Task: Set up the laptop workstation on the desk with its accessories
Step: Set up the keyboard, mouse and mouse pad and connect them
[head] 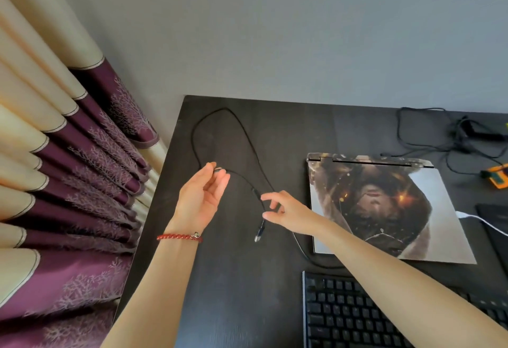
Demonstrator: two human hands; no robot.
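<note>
- A thin black cable (242, 127) loops across the left part of the dark desk (236, 279), its arc reaching toward the desk's far left corner and both runs coming back toward the person's hands.
- The cable's plug (259, 230) hangs just below the right hand (286, 210), its long axis running near to far and tilted slightly right, tip pointing toward the person.
- The right hand pinches the cable between thumb and forefinger just above the plug; the other fingers are spread.
- The left hand (202, 193), palm up and half open, holds the other run of the cable at its fingertips (220, 173), left of and slightly beyond the right hand.
- The closed laptop (384, 204), lid covered in a dark printed skin, lies just right of the right hand, which is the nearer hand to it.
- Judgement: the plug must travel right to reach the laptop's left edge.
- A black keyboard (357, 314) sits nearer the person; its link to this cable cannot be told.
</note>
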